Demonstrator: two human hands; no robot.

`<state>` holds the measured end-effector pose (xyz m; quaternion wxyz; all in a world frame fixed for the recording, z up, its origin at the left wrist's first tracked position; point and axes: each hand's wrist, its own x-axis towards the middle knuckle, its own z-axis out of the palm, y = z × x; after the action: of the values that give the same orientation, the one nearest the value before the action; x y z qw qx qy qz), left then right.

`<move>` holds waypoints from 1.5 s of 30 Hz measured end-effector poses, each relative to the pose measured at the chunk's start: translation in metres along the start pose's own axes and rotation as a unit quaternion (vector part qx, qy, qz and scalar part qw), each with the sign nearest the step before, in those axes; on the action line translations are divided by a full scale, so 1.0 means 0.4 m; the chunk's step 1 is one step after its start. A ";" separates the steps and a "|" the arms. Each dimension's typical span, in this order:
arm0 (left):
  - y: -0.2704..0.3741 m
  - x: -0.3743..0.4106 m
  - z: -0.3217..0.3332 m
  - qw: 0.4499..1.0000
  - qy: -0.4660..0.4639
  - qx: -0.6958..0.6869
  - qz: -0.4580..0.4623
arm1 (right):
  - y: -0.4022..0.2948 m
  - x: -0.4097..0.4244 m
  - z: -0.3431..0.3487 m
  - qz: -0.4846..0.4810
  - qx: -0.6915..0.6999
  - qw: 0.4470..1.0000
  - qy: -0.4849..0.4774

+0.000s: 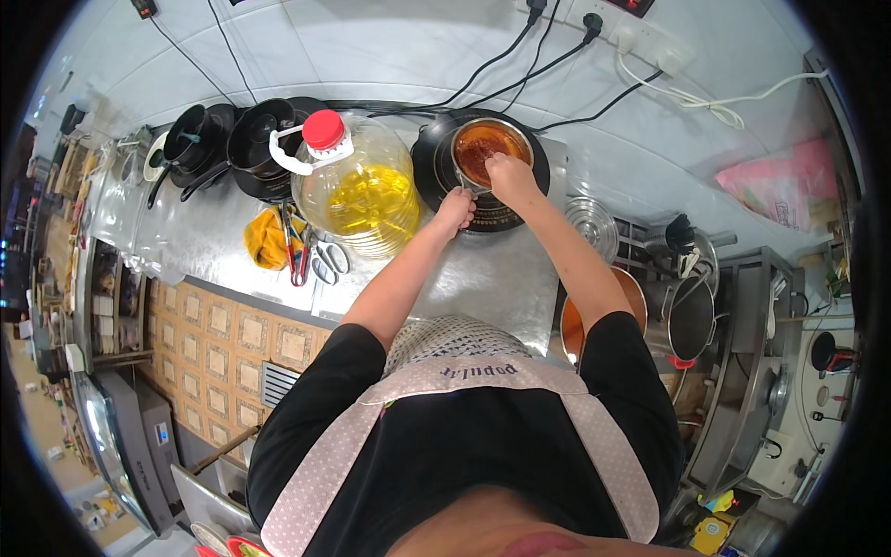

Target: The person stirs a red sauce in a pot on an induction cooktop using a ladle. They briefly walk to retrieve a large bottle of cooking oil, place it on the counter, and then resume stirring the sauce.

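A metal pot [465, 127] with reddish-brown contents or residue inside stands on a round black induction cooktop [426, 157]. My left hand [456, 211] is closed at the pot's near side, around what looks like its handle; the grip hides most of it. My right hand [511, 179] is over the near part of the pot's opening with curled fingers. Whether it holds a utensil is hidden. Left of the cooktop stands a large clear plastic jug [362, 216] of yellow oil with a red cap [324, 130].
Scissors [327, 263], red-handled tongs [298, 261] and a yellow cloth [264, 238] lie on the steel counter [459, 278]. Black pans [261, 139] stand at the left. Power cords [487, 66] run behind. At right are a glass lid [592, 226] and a large steel pot [689, 317].
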<state>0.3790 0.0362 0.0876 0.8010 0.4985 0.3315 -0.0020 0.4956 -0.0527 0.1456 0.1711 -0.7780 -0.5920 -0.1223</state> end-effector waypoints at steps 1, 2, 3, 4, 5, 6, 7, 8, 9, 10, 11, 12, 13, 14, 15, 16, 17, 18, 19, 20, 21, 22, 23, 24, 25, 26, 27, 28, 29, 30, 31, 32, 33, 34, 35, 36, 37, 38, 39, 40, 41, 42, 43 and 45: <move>0.000 0.001 0.000 1.000 0.000 0.000 0.000 | 0.015 0.000 0.006 0.008 -0.014 1.000 -0.005; -0.001 0.002 0.001 1.000 -0.001 0.001 0.000 | 0.030 -0.005 0.009 0.017 -0.029 0.999 -0.010; -0.002 0.002 -0.001 1.000 0.002 -0.002 0.000 | 0.034 -0.008 0.000 0.030 -0.036 0.999 -0.023; -0.003 0.002 -0.002 1.000 0.004 -0.005 0.001 | 0.038 -0.014 -0.011 0.044 -0.043 0.997 -0.036; -0.004 0.003 -0.003 1.000 0.006 -0.007 0.001 | 0.043 -0.019 -0.024 0.059 -0.050 0.996 -0.049; -0.006 0.004 -0.004 1.000 0.004 -0.009 0.001 | 0.045 -0.026 -0.042 0.070 -0.061 0.992 -0.080; -0.006 0.005 -0.006 1.000 0.001 -0.011 0.001 | 0.049 -0.035 -0.058 0.074 -0.059 0.991 -0.092; -0.007 0.006 -0.007 1.000 -0.002 -0.014 0.000 | 0.053 -0.045 -0.073 0.079 -0.057 0.990 -0.105; -0.007 0.006 -0.007 1.000 -0.003 -0.012 0.001 | 0.056 -0.053 -0.082 0.083 -0.055 0.988 -0.116; -0.007 0.006 -0.007 1.000 -0.005 -0.012 0.002 | 0.059 -0.060 -0.086 0.084 -0.043 0.988 -0.119; -0.007 0.005 -0.007 1.000 -0.006 -0.011 0.003 | 0.062 -0.067 -0.090 0.085 -0.031 0.988 -0.122; -0.005 0.003 -0.007 1.000 -0.008 -0.011 0.003 | 0.053 -0.066 -0.101 0.085 -0.019 0.988 -0.125; -0.003 -0.001 -0.008 1.000 -0.010 -0.012 0.002 | 0.043 -0.064 -0.113 0.076 0.008 0.989 -0.130; -0.002 -0.003 -0.009 1.000 -0.011 -0.013 0.001 | 0.030 -0.059 -0.125 0.067 0.035 0.988 -0.135; -0.003 -0.001 -0.009 1.000 -0.010 -0.013 0.001 | 0.016 -0.053 -0.137 0.060 0.062 0.987 -0.139; -0.004 0.001 -0.008 1.000 -0.008 -0.012 0.001 | 0.010 -0.049 -0.122 0.042 0.062 0.990 -0.118; -0.005 0.003 -0.009 1.000 -0.006 -0.012 0.002 | 0.006 -0.045 -0.096 0.023 0.062 0.993 -0.097; -0.003 0.002 -0.007 1.000 -0.005 -0.009 0.002 | 0.000 -0.038 -0.076 0.006 0.062 0.995 -0.075; -0.003 0.000 -0.005 1.000 -0.004 -0.007 0.003 | -0.005 -0.029 -0.060 -0.003 0.049 0.997 -0.056; -0.001 -0.001 -0.002 1.000 -0.003 -0.004 0.003 | -0.009 -0.020 -0.046 -0.012 0.037 0.999 -0.036; 0.000 -0.002 -0.002 1.000 -0.005 -0.004 0.002 | -0.010 -0.013 -0.032 -0.022 0.025 0.999 -0.018; 0.001 -0.002 -0.002 1.000 -0.007 -0.003 0.002 | -0.001 -0.006 -0.020 -0.027 -0.001 1.000 -0.012; 0.002 -0.003 -0.001 1.000 -0.010 -0.002 0.001 | 0.010 -0.005 -0.013 -0.013 -0.017 1.000 -0.015; 0.000 -0.001 -0.002 1.000 -0.007 -0.003 0.002 | 0.020 -0.003 -0.013 -0.001 -0.033 0.999 -0.020; -0.002 0.000 -0.003 1.000 -0.005 -0.004 0.002 | 0.031 -0.005 -0.014 0.012 -0.050 0.998 -0.024; -0.003 0.002 -0.004 1.000 -0.003 -0.004 0.002 | 0.040 -0.013 -0.018 0.032 -0.059 0.997 -0.034; -0.003 0.002 -0.002 1.000 -0.001 -0.004 0.001 | 0.050 -0.023 -0.027 0.034 -0.065 0.996 -0.049; -0.002 0.001 -0.002 1.000 0.001 -0.003 -0.001 | 0.060 -0.035 -0.037 0.036 -0.071 0.995 -0.064; -0.001 0.001 -0.001 1.000 0.002 -0.002 -0.003 | 0.067 -0.046 -0.048 0.039 -0.077 0.993 -0.079; 0.000 -0.001 -0.002 1.000 0.001 -0.005 -0.003 | 0.062 -0.053 -0.072 0.052 -0.079 0.989 -0.111; 0.000 -0.002 -0.003 1.000 0.000 -0.007 -0.003 | 0.057 -0.058 -0.092 0.056 -0.067 0.989 -0.122; -0.001 -0.004 -0.004 1.000 -0.001 -0.010 -0.003 | 0.053 -0.062 -0.110 0.060 -0.055 0.988 -0.132; -0.002 -0.002 -0.006 1.000 -0.003 -0.011 -0.003 | 0.050 -0.061 -0.125 0.063 -0.043 0.987 -0.141; -0.003 0.000 -0.009 1.000 -0.004 -0.012 -0.003 | 0.044 -0.057 -0.136 0.052 -0.018 0.988 -0.144; -0.005 0.001 -0.012 1.000 -0.005 -0.013 -0.004 | 0.036 -0.050 -0.142 0.041 0.007 0.988 -0.147; -0.002 -0.001 -0.009 1.000 -0.005 -0.011 -0.002 | 0.029 -0.047 -0.146 0.032 0.030 0.988 -0.148; 0.000 -0.004 -0.006 1.000 -0.004 -0.009 0.000 | 0.023 -0.042 -0.138 0.020 0.042 0.991 -0.128; 0.002 -0.007 -0.005 1.000 -0.003 -0.008 0.002 | 0.015 -0.033 -0.120 0.007 0.054 0.993 -0.108; 0.003 -0.007 -0.006 1.000 -0.002 -0.005 0.006 | 0.006 -0.022 -0.100 -0.007 0.067 0.994 -0.086; 0.002 -0.007 -0.005 1.000 -0.002 -0.002 0.008 | 0.000 -0.014 -0.075 -0.006 0.059 0.996 -0.059; 0.002 -0.006 -0.004 1.000 -0.002 0.001 0.010 | 0.001 -0.008 -0.059 -0.013 0.035 0.998 -0.043; 0.003 -0.007 -0.003 1.000 -0.003 0.000 0.008 | 0.002 -0.001 -0.044 -0.020 0.012 0.999 -0.028; 0.004 -0.007 -0.001 1.000 -0.004 -0.002 0.006 | 0.006 0.003 -0.032 -0.027 -0.012 0.999 -0.013; 0.003 -0.006 0.000 1.000 -0.003 -0.004 0.007 | 0.024 0.000 -0.022 -0.002 -0.034 0.999 -0.020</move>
<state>0.3776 0.0362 0.0899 0.8040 0.4976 0.3256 0.0029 0.5049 -0.0586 0.1523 0.1324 -0.7843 -0.5925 -0.1273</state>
